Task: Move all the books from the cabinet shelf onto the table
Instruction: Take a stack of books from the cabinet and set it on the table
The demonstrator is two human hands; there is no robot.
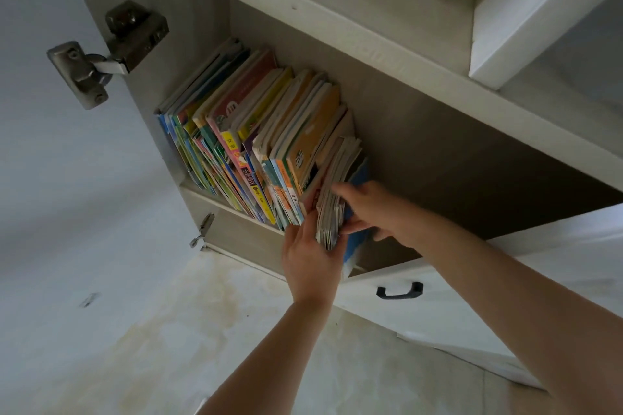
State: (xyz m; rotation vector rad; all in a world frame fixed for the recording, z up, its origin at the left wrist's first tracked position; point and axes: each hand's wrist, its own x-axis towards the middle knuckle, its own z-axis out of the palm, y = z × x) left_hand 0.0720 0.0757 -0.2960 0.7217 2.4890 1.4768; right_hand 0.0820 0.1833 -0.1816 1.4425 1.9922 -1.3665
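Your left hand (312, 258) and right hand (367, 212) are pinching a thin bundle of books (333, 199) between them, at the row's (236, 138) right end on the cabinet shelf (232, 204). Try squeezing evenly and pulling straight out; loose pages are splaying.

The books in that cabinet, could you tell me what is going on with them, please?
A person is clearing them off the cabinet shelf. Both hands work at the right end of the row of books: the left hand and the right hand grip a bundle of thin worn booklets from either side. The rest of the row leans on the shelf, untouched.
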